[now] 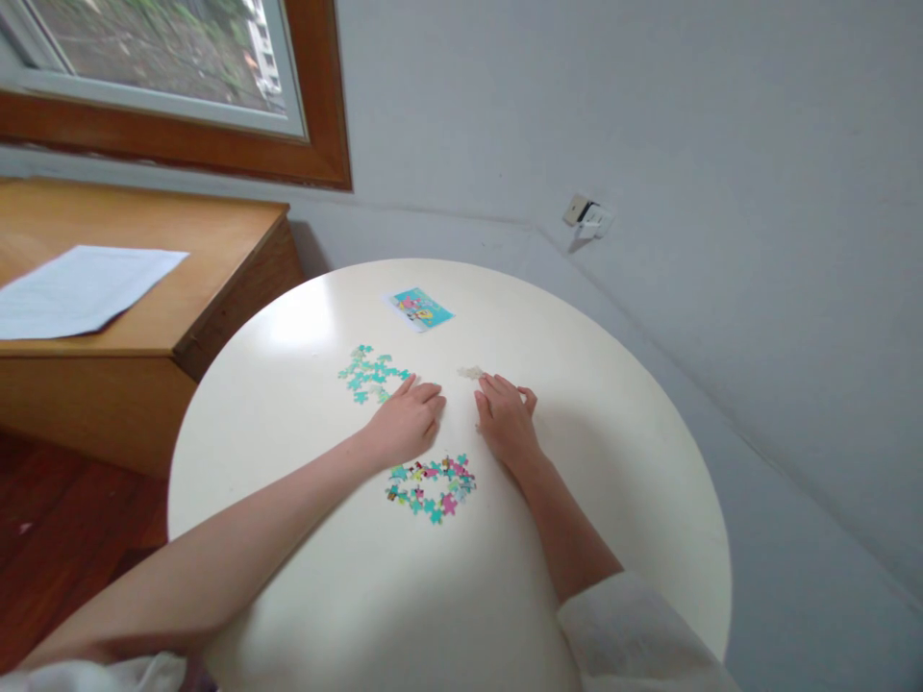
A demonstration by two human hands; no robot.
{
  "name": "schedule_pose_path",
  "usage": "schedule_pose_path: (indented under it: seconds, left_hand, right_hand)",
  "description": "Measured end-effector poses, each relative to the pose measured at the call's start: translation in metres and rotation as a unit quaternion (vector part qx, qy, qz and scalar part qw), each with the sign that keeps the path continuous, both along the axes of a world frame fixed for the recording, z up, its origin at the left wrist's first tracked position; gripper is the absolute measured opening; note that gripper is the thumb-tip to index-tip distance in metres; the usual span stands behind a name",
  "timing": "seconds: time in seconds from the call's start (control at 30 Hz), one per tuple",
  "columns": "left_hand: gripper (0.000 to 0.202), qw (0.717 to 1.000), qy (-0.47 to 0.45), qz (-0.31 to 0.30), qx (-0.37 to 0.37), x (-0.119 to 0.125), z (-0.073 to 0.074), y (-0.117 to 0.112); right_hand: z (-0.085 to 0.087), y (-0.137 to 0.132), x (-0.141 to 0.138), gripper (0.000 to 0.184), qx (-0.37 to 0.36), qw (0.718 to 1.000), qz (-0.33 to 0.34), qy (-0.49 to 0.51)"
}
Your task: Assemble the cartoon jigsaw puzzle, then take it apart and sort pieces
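Note:
My left hand (408, 421) rests on the white round table with its fingers curled in; whatever is under them, if anything, is hidden. Just beyond its thumb lies a loose group of green and pale jigsaw pieces (369, 371). My right hand (506, 419) has its fingers stretched out, the fingertips at a small cluster of pale jigsaw pieces (470, 372). Nearer to me, between the forearms, several multicoloured jigsaw pieces (431, 487) in teal, pink and yellow are spread in a rough ring.
A picture card (422, 308) with cartoon figures lies toward the far side of the table (620, 500). At the left stands a wooden desk (223, 226) with white paper (87, 288) on it. A wall socket (587, 216) is at the back right, below a wall.

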State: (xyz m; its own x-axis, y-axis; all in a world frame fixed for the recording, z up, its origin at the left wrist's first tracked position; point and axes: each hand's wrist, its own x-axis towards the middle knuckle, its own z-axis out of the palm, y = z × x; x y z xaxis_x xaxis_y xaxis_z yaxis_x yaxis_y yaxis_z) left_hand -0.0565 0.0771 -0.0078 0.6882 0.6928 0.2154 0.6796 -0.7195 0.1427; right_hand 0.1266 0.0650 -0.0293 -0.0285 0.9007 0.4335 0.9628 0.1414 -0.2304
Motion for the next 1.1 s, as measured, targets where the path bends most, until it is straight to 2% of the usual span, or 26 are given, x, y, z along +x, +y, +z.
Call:
schedule_pose_path:
  seconds: [0.1,0.27,0.33,0.5,0.63,0.8,0.97,1.1]
  left_hand:
    - [0.028,0.999,0.003,0.048,0.005,-0.001,0.002,0.001]
    - [0.026,0.995,0.020,0.093,0.009,-0.004,0.006,0.002]
    - [0.026,0.995,0.023,0.097,0.010,-0.004,0.006,0.002]
    - [0.025,0.994,0.029,0.101,0.015,-0.004,0.006,0.002]
    - [0.025,0.994,0.028,0.102,0.013,-0.004,0.006,0.002]
    - [0.024,0.994,0.024,0.102,0.010,-0.004,0.007,0.002]
    - [0.023,0.994,0.024,0.107,0.009,-0.004,0.006,0.002]
    - [0.023,0.994,0.020,0.104,0.009,-0.004,0.006,0.002]
  right_hand:
    - [0.006,-0.001,0.000,0.028,0.026,0.999,0.020,0.015]
    - [0.014,-0.006,-0.006,0.022,0.012,0.990,0.136,0.023]
    - [0.015,-0.008,-0.009,0.021,-0.008,0.987,0.157,0.021]
    - [0.018,-0.011,-0.015,0.021,-0.033,0.988,0.153,0.009]
    - [0.017,-0.010,-0.016,0.015,-0.060,0.973,0.219,-0.035]
    - [0.015,-0.009,-0.013,0.011,-0.067,0.957,0.281,-0.023]
    - [0.027,-0.019,-0.017,0.013,-0.036,0.949,0.312,-0.011]
    - [0.037,-0.030,-0.027,0.017,-0.054,0.937,0.344,0.012]
